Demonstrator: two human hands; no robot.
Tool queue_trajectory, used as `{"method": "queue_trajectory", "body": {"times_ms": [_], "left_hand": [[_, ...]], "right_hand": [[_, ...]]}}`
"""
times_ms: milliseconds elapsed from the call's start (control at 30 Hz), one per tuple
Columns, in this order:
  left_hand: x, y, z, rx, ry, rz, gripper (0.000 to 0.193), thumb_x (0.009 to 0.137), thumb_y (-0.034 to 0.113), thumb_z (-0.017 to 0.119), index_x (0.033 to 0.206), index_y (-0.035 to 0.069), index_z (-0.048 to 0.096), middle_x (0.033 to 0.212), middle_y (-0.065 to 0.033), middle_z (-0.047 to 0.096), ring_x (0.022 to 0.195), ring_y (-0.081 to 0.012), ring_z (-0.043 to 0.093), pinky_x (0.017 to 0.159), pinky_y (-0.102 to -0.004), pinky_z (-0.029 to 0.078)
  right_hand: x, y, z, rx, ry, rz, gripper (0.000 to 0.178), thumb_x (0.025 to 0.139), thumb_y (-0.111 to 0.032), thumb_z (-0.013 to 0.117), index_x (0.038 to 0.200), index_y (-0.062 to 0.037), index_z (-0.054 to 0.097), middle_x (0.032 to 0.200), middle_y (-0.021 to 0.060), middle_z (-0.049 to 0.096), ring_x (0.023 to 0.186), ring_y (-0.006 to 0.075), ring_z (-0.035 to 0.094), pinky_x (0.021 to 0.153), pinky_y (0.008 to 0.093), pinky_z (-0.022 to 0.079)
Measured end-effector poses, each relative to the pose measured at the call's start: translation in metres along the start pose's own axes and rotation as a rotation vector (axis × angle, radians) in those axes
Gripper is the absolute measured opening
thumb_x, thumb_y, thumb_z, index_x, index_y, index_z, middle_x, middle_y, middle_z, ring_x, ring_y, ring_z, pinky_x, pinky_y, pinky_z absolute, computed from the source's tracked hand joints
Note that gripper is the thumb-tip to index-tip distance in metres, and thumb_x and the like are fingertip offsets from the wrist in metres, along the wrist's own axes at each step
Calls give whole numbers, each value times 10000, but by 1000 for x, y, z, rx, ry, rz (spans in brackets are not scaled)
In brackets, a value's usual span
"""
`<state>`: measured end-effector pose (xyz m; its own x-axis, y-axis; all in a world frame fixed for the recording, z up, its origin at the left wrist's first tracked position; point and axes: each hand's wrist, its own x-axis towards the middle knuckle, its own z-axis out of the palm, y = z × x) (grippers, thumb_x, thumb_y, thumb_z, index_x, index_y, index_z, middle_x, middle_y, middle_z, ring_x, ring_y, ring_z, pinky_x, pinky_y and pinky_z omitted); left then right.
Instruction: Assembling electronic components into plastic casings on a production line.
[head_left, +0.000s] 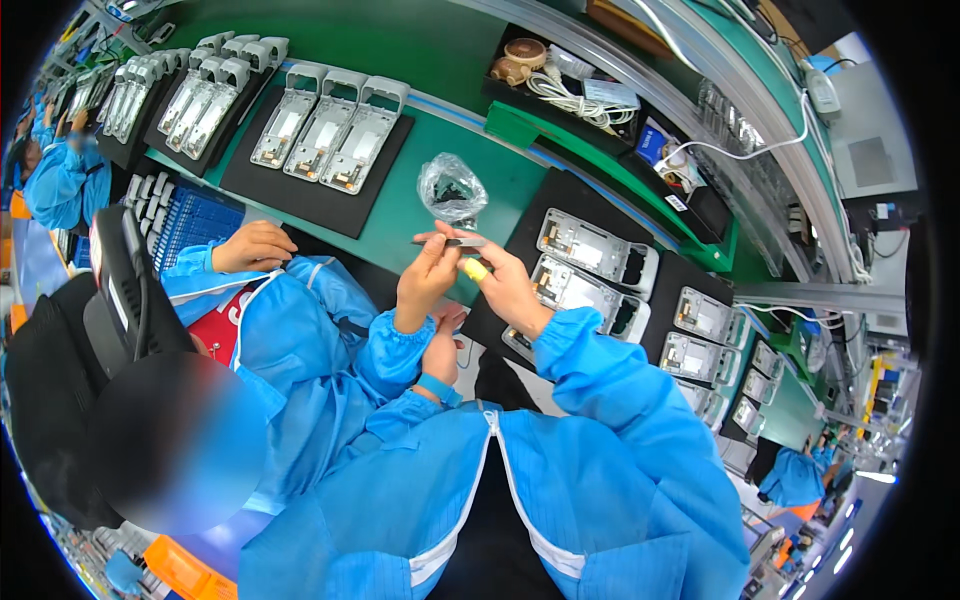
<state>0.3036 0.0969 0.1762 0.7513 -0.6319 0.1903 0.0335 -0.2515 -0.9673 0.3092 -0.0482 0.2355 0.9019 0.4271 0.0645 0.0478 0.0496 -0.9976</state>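
My right hand (508,292), with a yellow finger cover, is closed in a pinch on a small flat dark-grey strip (462,242). A co-worker's hand (425,282), reaching in from the left, grips the strip's other end. Below that hand is my left hand (441,352), with a blue band (438,390) at its wrist. The co-worker's hand and wrist cover part of it, and its fingers are largely hidden. Just beyond the strip, a clear plastic bag (452,190) with small dark pieces inside lies on the green bench (400,215).
Grey-white device housings (580,245) lie on black mats to my right. More housings (360,140) rest at the far left. Behind the bench, a black bin (560,85) holds a small brown fan and white cables. A co-worker's other hand (255,246) rests near a blue crate (195,225).
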Motion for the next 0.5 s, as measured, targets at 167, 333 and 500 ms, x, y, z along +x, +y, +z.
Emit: {"method": "queue_trajectory", "body": {"times_ms": [167,333,500], "left_hand": [[-11,36,-23,505,23,240,189,954,93,370,1008,-7,521,867,-53,563,771,-69,523,703,-184,415],[-68,43,-115,2607,666,1434,284,891,132,457,1166,102,524,1049,-45,611,835,-89,584,510,-181,369],[-84,-22,-152,2454,467,1289,394,898,95,444,1291,92,408,1019,-73,596,735,-80,538,509,-178,370]], "right_hand": [[16,1,30,257,297,179,225,916,-129,488,1042,28,588,1051,111,626,927,166,582,827,301,471],[18,-17,36,456,496,167,214,930,-153,473,966,19,595,958,135,637,823,186,610,739,318,502],[8,-15,-20,429,573,-91,170,956,-163,419,948,-18,508,957,108,615,909,182,585,814,325,471]]}}
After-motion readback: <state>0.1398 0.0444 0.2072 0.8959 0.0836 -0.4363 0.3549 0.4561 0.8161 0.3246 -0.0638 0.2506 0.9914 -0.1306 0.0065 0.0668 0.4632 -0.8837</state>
